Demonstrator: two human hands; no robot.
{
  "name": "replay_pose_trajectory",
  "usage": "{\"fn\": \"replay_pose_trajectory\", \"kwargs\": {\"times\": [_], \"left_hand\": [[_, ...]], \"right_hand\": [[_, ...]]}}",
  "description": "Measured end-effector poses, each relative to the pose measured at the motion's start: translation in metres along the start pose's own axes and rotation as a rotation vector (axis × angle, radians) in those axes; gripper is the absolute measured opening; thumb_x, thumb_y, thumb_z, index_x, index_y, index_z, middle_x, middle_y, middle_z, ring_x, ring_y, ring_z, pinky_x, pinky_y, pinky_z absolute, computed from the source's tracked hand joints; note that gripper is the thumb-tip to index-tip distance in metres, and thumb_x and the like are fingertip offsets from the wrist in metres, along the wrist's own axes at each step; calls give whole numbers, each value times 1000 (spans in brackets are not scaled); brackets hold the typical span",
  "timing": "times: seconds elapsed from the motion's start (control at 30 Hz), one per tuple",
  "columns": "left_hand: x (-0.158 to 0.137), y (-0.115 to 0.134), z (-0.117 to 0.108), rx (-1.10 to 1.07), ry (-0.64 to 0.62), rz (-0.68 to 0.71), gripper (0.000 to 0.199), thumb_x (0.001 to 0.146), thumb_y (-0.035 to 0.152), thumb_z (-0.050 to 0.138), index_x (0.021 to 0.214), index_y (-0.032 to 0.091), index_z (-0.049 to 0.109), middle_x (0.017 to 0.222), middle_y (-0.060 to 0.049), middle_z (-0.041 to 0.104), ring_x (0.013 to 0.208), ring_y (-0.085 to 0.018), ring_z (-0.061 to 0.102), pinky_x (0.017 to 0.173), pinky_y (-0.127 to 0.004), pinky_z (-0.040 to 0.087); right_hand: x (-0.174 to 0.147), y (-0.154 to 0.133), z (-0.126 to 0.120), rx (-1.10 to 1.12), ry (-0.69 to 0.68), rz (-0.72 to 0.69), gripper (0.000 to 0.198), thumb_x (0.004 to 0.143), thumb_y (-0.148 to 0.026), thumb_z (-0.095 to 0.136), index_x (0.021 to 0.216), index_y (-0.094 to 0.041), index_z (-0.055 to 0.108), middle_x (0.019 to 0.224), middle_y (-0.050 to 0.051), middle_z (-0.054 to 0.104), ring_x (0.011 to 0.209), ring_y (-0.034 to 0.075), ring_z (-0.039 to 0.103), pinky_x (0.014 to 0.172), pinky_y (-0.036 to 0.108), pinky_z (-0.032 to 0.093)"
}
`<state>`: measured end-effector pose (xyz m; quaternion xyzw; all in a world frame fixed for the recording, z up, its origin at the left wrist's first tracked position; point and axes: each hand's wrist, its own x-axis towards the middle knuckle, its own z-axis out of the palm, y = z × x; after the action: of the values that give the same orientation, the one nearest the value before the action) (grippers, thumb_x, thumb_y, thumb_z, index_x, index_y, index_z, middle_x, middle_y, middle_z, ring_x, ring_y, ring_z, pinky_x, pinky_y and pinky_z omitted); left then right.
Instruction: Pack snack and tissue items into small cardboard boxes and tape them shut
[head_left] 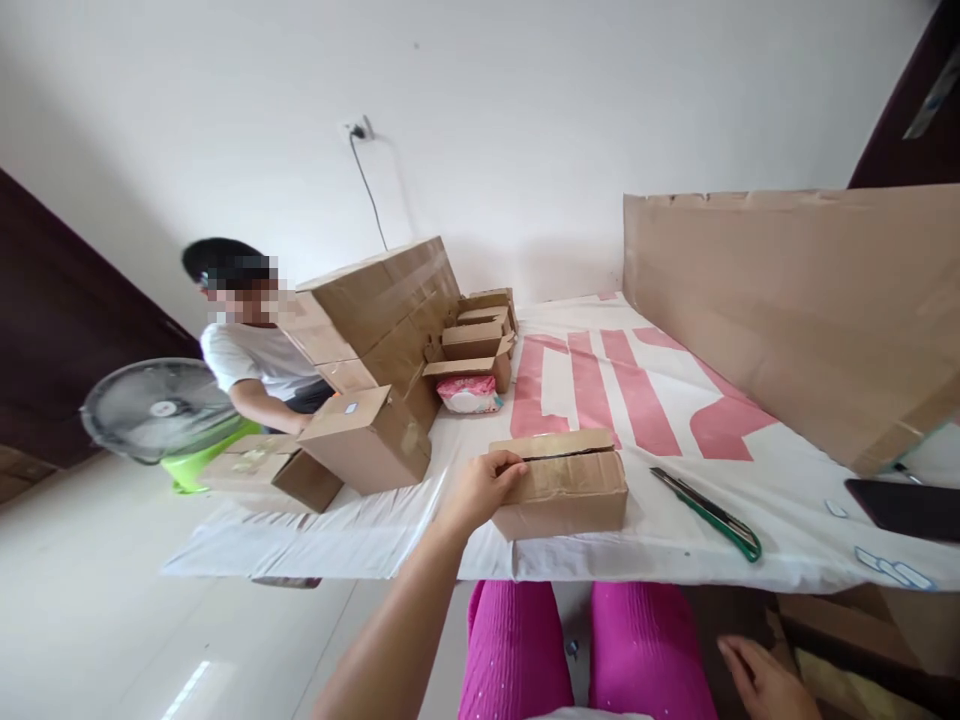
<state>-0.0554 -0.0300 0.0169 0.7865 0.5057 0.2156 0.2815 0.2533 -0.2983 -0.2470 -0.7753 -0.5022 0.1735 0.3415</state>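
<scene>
In front of me on the table, a small cardboard box (570, 500) has its top flaps nearly together, with a dark gap between them. My left hand (480, 488) grips its left end, the fingers closed on the top flap. Below the table edge at the lower right, my right hand (769, 682) is partly in view. Its visible fingers are stretched out and hold nothing. Beside that hand, under the table, stands an open cardboard carton (847, 635). A green utility knife (709, 512) lies to the right of the small box.
Cardboard boxes (367, 440) stand on the left, near a seated person (259, 365) and a fan (161, 410). A pink-and-white packet (469, 394) sits before an open carton (476, 340). On the right are a large cardboard panel (780, 300) and a dark phone-like object (907, 508).
</scene>
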Motion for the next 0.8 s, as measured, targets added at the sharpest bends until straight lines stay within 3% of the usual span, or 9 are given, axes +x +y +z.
{"fn": "replay_pose_trajectory", "kwargs": {"times": [0.1, 0.17, 0.27, 0.37, 0.53, 0.7, 0.8], "left_hand": [[-1, 2, -1, -43, -8, -3, 26, 84, 35, 53, 93, 22, 73, 87, -1, 74, 81, -19, 64, 74, -27, 47], [-2, 3, -2, -74, -18, 2, 27, 84, 33, 54, 100, 23, 73, 97, -1, 74, 88, -20, 65, 79, -28, 47], [-1, 4, -4, -112, -38, 16, 27, 84, 31, 54, 100, 22, 74, 99, -2, 74, 89, -20, 66, 81, -28, 47], [-2, 5, -4, -165, -41, 29, 25, 83, 31, 54, 94, 21, 75, 91, -1, 74, 84, -19, 66, 77, -27, 48], [-2, 6, -4, -219, -22, 30, 23, 80, 31, 58, 91, 19, 75, 87, -2, 74, 82, -18, 65, 73, -25, 47], [1, 6, -5, -245, -42, 43, 23, 79, 29, 59, 89, 18, 75, 87, -3, 74, 82, -19, 64, 72, -25, 46], [3, 3, -3, -267, -55, 46, 23, 79, 29, 58, 89, 17, 75, 87, -4, 74, 81, -18, 64, 69, -25, 45]], "right_hand": [[38, -74, -31, 39, 246, -539, 14, 88, -31, 54, 91, -29, 67, 79, 4, 72, 71, 23, 70, 67, 38, 58], [62, -135, -53, 35, 287, -773, 13, 89, -20, 55, 97, -24, 65, 78, 4, 69, 71, 19, 67, 68, 33, 55], [96, -219, -71, 14, 275, -937, 18, 89, -13, 56, 104, -20, 62, 89, 6, 66, 82, 19, 64, 76, 33, 53], [125, -276, -67, -41, 237, -1002, 15, 91, -13, 53, 100, -19, 62, 92, 7, 64, 87, 19, 62, 78, 34, 53], [154, -317, -39, -202, 158, -960, 12, 88, -13, 57, 96, -18, 65, 94, 7, 65, 88, 22, 61, 77, 36, 51], [162, -329, -28, -296, 103, -899, 10, 87, -12, 58, 82, -19, 64, 83, 4, 63, 79, 19, 60, 70, 32, 47], [163, -327, -26, -336, 134, -984, 15, 89, -11, 52, 79, -18, 61, 81, 4, 61, 76, 18, 57, 68, 30, 44]]}}
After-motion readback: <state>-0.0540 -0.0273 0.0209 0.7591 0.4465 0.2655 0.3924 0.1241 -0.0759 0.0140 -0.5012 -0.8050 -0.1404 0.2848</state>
